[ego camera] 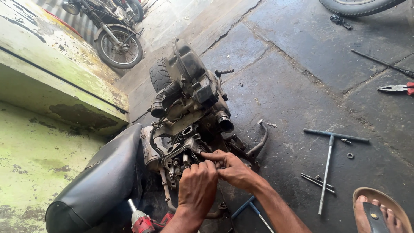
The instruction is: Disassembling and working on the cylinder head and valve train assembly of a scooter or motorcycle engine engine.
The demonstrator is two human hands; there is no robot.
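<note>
Both hands pressed together on the open top of a scooter engine (189, 125) lying on the concrete floor (293, 77). Left hand (197, 185) curled, knuckles up, fingertips pinched on a small part at the cylinder head (183, 151); exactly what is pinched cannot be told. Right hand (230, 167) touching the left, fingers bent and closed around the same spot, thumb tucked under.

Just left of the hands, a black seat (97, 185). Directly below the left wrist, a red power tool (142, 223). Beyond the hands, the engine's black air hose (164, 97) and small tyre (159, 73). Just right of the right hand, a bent metal pipe (258, 144). Near the right forearm, a blue-handled T-wrench (252, 209). Further right, a long T-handle wrench (330, 159), loose rods (317, 181) and a small washer (350, 155). Well to the far right, red-handled pliers (396, 88). At lower right, a sandalled foot (379, 211). Far above and left, a parked motorcycle (114, 41).
</note>
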